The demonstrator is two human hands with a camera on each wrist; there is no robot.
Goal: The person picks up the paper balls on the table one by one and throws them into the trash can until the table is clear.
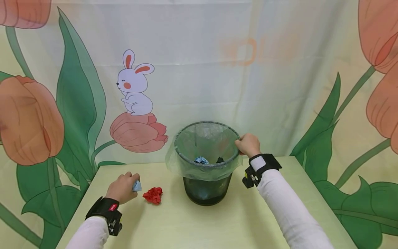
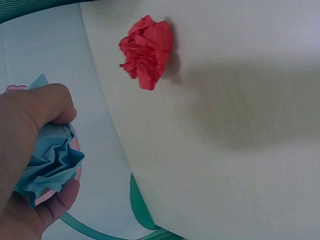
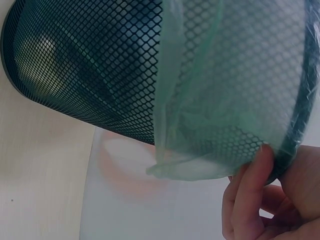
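My left hand (image 1: pixel 123 187) grips a crumpled light blue paper ball (image 2: pixel 52 161) above the table's left side. Just to the right of that hand, a crumpled red paper ball (image 1: pixel 153 195) lies on the table. My right hand (image 1: pixel 249 145) pinches the right rim of a dark mesh wastebasket (image 1: pixel 205 192), fingers outside and over the edge. A thin green plastic bag (image 3: pixel 215 100) lines the basket and folds down over its rim. Inside, a blue crumpled piece (image 1: pixel 201 160) and a black crumpled piece (image 1: pixel 220 160) show near the front wall.
The pale wooden table (image 1: pixel 174 228) carries the basket near its back edge. Behind it hangs a printed cloth (image 1: pixel 192 69) with tulips and a rabbit. Black straps with small cameras circle both wrists.
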